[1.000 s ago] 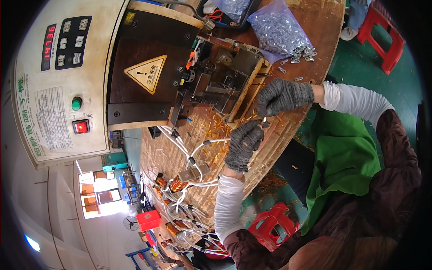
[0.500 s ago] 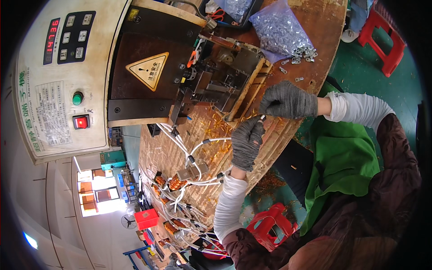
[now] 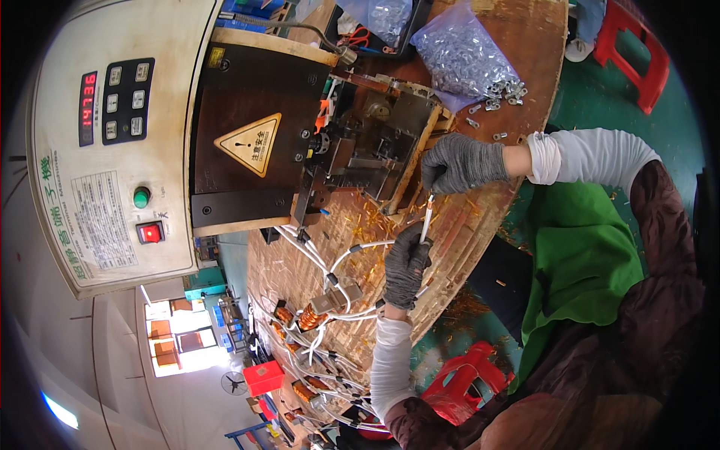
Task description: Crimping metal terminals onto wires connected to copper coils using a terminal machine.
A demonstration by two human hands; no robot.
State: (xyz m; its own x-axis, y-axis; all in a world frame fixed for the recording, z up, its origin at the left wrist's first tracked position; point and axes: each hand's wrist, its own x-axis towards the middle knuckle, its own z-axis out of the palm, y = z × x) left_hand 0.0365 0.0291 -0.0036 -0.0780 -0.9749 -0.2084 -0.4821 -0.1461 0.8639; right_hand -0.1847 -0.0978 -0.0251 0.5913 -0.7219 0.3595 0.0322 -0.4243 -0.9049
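Gloved hands, white cable and bench-top machine

Workbench (image 3: pixel 536 45): brown wood, surface worn, one edge curving in this view. 
Machine (image 3: pixel 206 169): pale housing, dark panel, yellow warning triangle; its metal working end faces the hands. 
Red stool (image 3: pixel 658 75): on the green floor beyond the bench. 
Clear bag (image 3: pixel 465 60): full of silvery terminals, mouth open, contents spilling onto the wood. 
Left hand (image 3: pixel 407 266): grey knitted glove; fingers closed around the white cable. 
Right hand (image 3: pixel 461 163): matching glove; fingers curled at the cable's tip; whether they pinch anything cannot be told. 
Copper coils (image 3: pixel 311 319): several, with white leads, left of the hands. 
White cable (image 3: pixel 427 225): projects from the left fist, between the hands, near the working end; tip beside the right fingers. 
Loose terminals (image 3: pixel 499 136): scattered between bag and right hand. 
Copper-coloured scraps (image 3: pixel 375 219): strewn beside the machine.
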